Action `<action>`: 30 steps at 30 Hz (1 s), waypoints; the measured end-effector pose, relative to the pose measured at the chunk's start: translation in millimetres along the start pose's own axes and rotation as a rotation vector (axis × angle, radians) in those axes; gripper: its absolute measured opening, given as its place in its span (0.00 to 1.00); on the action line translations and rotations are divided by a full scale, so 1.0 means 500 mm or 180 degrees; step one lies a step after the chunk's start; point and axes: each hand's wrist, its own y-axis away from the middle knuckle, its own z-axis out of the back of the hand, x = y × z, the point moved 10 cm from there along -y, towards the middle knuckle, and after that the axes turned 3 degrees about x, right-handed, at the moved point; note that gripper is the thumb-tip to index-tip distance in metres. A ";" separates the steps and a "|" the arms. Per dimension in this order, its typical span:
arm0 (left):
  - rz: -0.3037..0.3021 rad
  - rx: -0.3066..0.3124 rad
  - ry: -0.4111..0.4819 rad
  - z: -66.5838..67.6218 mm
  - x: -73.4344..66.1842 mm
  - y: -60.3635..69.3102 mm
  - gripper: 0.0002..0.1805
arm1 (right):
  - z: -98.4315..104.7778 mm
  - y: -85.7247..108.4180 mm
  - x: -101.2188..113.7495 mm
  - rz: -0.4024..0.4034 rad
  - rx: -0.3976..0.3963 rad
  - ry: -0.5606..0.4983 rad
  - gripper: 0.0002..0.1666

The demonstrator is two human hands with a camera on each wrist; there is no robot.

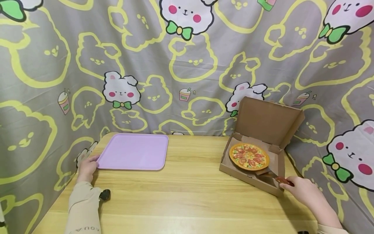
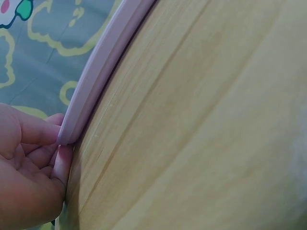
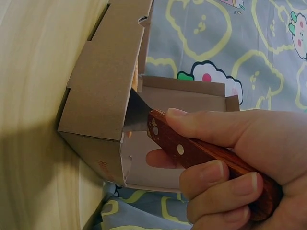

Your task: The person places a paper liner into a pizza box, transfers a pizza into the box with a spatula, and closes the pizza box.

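The right hand grips the wooden handle of a tool whose metal blade reaches over the front wall into an open cardboard box. Inside the box, a round pizza with an orange rim lies tilted; whether the blade touches it is hidden. At the table's left, the left hand pinches the near left corner of a purple tray. In the left wrist view, thumb and fingers close on the rim of the tray.
The box's lid stands raised at the back right. Both tray and box rest on a wooden table. A patterned curtain hangs behind the table and along both sides. Dark straps or devices show at the sleeves.
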 end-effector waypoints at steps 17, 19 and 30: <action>-0.0019 -0.0009 0.0003 0.002 -0.004 0.005 0.35 | -0.001 -0.008 0.001 -0.0001 0.0073 0.0007 0.16; -0.0004 -0.0009 0.0054 0.005 -0.004 0.005 0.35 | -0.001 -0.009 0.001 -0.0018 0.0092 -0.0014 0.17; 0.0263 -0.0480 0.1223 0.018 0.002 0.036 0.29 | 0.016 -0.010 0.011 0.0061 -0.0008 0.0045 0.16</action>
